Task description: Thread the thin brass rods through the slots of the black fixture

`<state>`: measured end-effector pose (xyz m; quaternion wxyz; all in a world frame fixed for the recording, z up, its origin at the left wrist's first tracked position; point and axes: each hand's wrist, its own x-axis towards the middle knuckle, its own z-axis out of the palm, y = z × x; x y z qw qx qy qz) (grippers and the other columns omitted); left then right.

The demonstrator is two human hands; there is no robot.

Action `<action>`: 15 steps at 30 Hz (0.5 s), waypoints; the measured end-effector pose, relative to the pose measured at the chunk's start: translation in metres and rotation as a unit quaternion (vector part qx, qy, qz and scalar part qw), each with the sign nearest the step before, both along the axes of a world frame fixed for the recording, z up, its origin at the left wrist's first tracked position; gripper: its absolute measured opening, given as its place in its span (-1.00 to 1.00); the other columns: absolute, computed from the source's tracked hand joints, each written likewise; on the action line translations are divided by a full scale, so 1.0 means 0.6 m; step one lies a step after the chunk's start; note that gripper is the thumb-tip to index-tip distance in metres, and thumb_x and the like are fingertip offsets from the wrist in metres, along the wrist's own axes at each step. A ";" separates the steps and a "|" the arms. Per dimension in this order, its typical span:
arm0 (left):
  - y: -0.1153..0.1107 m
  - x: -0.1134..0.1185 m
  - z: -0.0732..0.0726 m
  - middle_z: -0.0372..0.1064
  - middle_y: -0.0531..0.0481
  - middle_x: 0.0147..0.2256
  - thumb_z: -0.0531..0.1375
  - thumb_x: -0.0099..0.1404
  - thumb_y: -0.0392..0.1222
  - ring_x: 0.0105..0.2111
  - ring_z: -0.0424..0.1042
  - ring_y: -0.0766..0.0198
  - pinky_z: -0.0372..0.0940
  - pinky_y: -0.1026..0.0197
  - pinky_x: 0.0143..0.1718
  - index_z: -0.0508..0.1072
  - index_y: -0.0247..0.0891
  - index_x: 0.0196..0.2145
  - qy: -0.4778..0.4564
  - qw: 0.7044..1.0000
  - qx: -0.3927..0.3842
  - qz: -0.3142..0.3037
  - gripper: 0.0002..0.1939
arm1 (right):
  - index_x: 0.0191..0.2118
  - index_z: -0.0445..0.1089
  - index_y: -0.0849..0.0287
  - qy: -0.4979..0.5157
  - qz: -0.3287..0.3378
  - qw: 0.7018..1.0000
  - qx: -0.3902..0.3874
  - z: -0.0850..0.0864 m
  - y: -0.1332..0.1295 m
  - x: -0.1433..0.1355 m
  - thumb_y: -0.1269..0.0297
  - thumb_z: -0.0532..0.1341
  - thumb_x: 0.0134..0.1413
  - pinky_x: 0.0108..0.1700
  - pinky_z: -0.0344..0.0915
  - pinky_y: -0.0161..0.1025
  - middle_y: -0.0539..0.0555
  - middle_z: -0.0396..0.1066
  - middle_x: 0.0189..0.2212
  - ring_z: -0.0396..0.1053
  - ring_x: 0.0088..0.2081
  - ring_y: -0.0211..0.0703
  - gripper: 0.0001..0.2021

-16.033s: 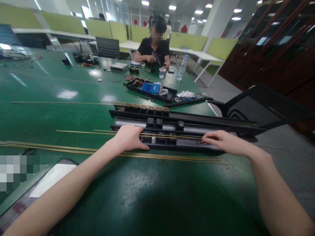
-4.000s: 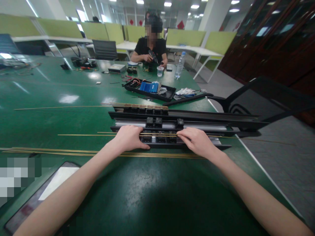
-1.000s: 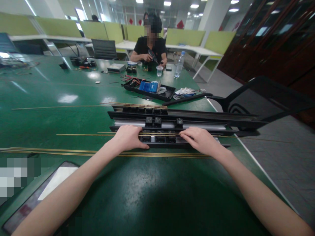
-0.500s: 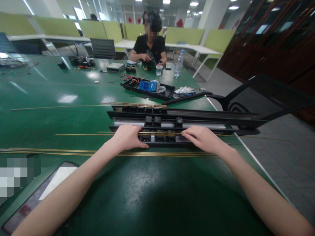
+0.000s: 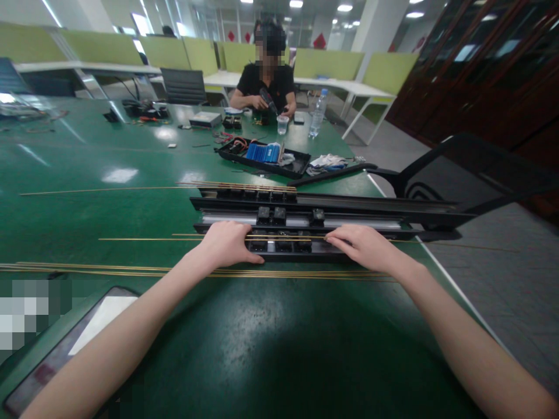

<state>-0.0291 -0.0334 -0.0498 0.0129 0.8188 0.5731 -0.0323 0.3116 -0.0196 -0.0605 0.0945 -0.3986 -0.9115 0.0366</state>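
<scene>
Black rails point(image 5: 375, 205) with small black blocks point(image 5: 318, 217) lie across the green table. My left hand point(image 5: 227, 243) grips the left part of the nearest rail, thumb on its near edge and fingers beyond it. Between the hands, thin brass rods point(image 5: 283, 238) run over the blocks of that rail. My right hand point(image 5: 358, 244) pinches a thin rod at the rail's right part; the rod sticks out to the right past the table edge. More long brass rods point(image 5: 279, 273) lie in front of the rail, under my forearms.
Across the table point(image 5: 262, 349) a person point(image 5: 268, 87) holds a power drill. A black tray point(image 5: 301, 164) with a blue part, gloves point(image 5: 327, 163), a cup point(image 5: 282, 124) and a bottle point(image 5: 318, 113) stand behind the rails. A black chair point(image 5: 471, 169) is at right, a phone-like slab point(image 5: 56, 364) at left.
My right hand has shifted slightly to the right along with the rod in its fingers. My left hand stays in place on the rail.
</scene>
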 end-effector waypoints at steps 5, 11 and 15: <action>0.000 0.000 0.001 0.57 -0.17 -0.20 0.19 -0.06 0.52 -0.20 0.54 -0.08 0.34 0.08 -0.23 0.51 -0.19 -0.22 0.005 1.000 -0.004 0.005 -0.26 | -0.11 0.55 0.10 0.007 0.004 1.000 0.004 -0.001 0.002 0.004 0.22 0.05 0.36 -0.12 0.40 -0.13 0.09 0.60 -0.17 0.53 -0.15 -0.04 -0.69; -0.001 0.002 0.004 0.57 -0.20 -0.19 0.17 -0.07 0.54 -0.19 0.53 -0.11 0.35 0.04 -0.20 0.52 -0.21 -0.19 0.003 1.000 -0.009 0.006 -0.22 | -0.10 0.54 0.11 -0.010 0.001 1.000 0.000 -0.001 0.002 0.009 0.20 0.03 0.38 -0.12 0.40 -0.13 0.09 0.60 -0.15 0.53 -0.14 -0.03 -0.68; -0.001 0.001 0.003 0.56 -0.20 -0.18 0.17 -0.06 0.53 -0.19 0.53 -0.12 0.34 0.04 -0.19 0.52 -0.21 -0.18 0.001 1.000 -0.011 0.005 -0.22 | -0.10 0.53 0.11 -0.019 -0.001 1.000 -0.007 0.001 0.002 0.011 0.20 0.03 0.38 -0.11 0.39 -0.13 0.09 0.59 -0.14 0.53 -0.14 -0.02 -0.68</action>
